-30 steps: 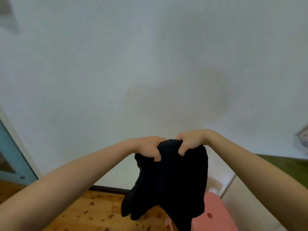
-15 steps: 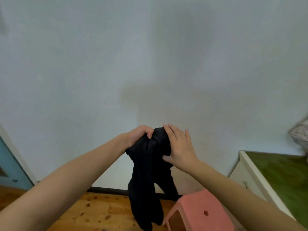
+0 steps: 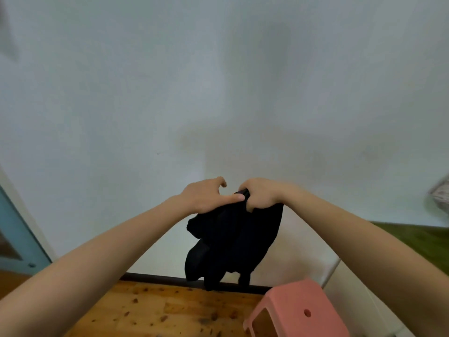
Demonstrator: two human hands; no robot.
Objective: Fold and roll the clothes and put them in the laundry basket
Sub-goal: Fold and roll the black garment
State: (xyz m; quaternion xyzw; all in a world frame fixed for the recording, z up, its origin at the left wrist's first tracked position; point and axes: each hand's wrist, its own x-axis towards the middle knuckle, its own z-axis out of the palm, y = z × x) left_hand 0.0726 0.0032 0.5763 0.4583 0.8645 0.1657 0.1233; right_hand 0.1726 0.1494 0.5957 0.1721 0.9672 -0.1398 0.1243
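A black garment (image 3: pixel 230 244) hangs bunched in the air in front of the white wall, its loose ends dangling toward the floor. My right hand (image 3: pixel 261 195) grips its top edge with curled fingers. My left hand (image 3: pixel 206 197) lies against the garment's upper left part, thumb stretched along the cloth toward the right hand, the other fingers partly lifted. No laundry basket shows in this view.
A pink plastic stool (image 3: pixel 298 310) stands on the wooden floor (image 3: pixel 155 310) at the lower right. A white cabinet with a green top (image 3: pixel 413 239) sits at the right. A blue door (image 3: pixel 14 242) is at the left edge.
My right hand went from lying flat on the garment to gripping its top. The left hand loosened and shifted. The garment spread wider and hangs more to the right.
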